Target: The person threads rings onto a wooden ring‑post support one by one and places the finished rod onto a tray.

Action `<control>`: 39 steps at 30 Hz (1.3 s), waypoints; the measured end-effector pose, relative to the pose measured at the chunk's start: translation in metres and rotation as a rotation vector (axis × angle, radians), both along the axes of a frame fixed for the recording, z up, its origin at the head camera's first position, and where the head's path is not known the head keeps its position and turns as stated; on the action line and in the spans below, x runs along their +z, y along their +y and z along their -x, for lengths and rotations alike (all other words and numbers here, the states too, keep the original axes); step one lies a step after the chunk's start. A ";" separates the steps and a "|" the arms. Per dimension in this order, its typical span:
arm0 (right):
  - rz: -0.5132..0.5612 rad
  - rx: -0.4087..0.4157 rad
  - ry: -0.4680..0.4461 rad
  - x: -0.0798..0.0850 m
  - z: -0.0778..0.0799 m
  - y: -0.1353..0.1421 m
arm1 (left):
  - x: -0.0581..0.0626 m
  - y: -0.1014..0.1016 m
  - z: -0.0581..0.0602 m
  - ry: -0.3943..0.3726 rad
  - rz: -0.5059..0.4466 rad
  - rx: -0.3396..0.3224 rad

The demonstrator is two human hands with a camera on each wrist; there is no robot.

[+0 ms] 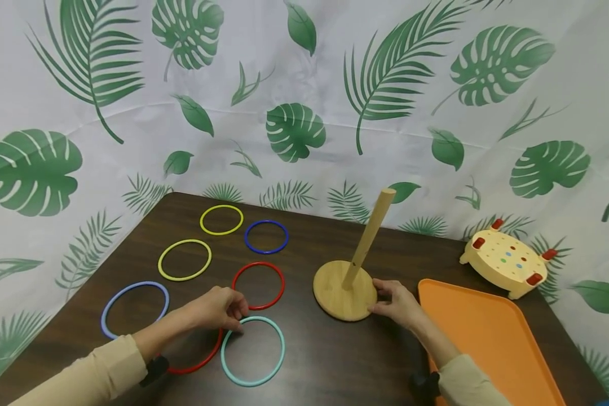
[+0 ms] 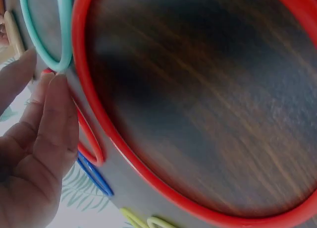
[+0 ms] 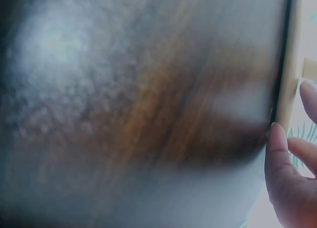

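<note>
A teal ring point(image 1: 282, 344) lies at the near middle of the table, with my left hand point(image 1: 218, 309) at its upper left edge. In the left wrist view, the fingertips point(image 2: 58, 82) come right up to the teal ring point(image 2: 37, 32), thumb spread apart from them. Two red rings lie close by: one red ring point(image 1: 283, 285) beyond this hand, another red ring point(image 1: 195, 367) partly under the forearm. My right hand point(image 1: 398, 304) holds the right rim of a round wooden base point(image 1: 330, 285) by thumb and fingertips. A wooden post point(image 1: 370, 231) rises from the base, leaning right in view.
Farther left lie two yellow rings, the nearer yellow ring point(image 1: 210, 260) beside a dark blue ring point(image 1: 287, 239) and a light blue ring point(image 1: 103, 316). An orange tray point(image 1: 487, 338) lies at right, below a cream pegged stool-like toy point(image 1: 504, 262). A leaf-print cloth point(image 1: 294, 73) hangs behind.
</note>
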State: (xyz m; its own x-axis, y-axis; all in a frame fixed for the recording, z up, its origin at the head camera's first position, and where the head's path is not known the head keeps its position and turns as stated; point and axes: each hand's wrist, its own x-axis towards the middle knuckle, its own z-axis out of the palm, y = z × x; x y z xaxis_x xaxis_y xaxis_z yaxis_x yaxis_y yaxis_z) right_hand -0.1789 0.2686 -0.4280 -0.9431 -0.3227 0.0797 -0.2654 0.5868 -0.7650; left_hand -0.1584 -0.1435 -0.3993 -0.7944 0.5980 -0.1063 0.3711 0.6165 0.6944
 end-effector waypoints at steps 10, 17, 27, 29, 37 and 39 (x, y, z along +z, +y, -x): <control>-0.116 -0.196 -0.058 0.007 -0.006 -0.014 | -0.005 0.005 -0.004 0.017 0.037 0.016; -0.075 -0.176 -0.071 0.003 -0.006 -0.010 | -0.007 0.007 -0.006 0.096 0.038 0.021; -0.001 -0.153 -0.083 0.001 -0.009 -0.010 | -0.008 0.010 -0.009 0.148 0.082 0.044; 0.002 -0.156 -0.079 0.001 -0.008 -0.010 | -0.007 0.011 -0.009 0.158 0.088 0.043; 0.006 -0.178 -0.077 -0.001 -0.010 -0.010 | 0.002 0.015 -0.004 0.173 0.058 0.051; 0.005 -0.179 -0.077 -0.001 -0.011 -0.010 | 0.006 0.017 -0.001 0.178 0.034 0.062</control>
State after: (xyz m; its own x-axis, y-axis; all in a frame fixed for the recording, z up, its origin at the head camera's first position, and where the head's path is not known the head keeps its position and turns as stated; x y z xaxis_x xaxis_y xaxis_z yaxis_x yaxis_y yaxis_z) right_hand -0.1680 0.2583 -0.4288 -0.9888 -0.1492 0.0067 -0.0982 0.6152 -0.7822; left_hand -0.1571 -0.1266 -0.3929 -0.8377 0.5458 0.0198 0.4468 0.6640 0.5995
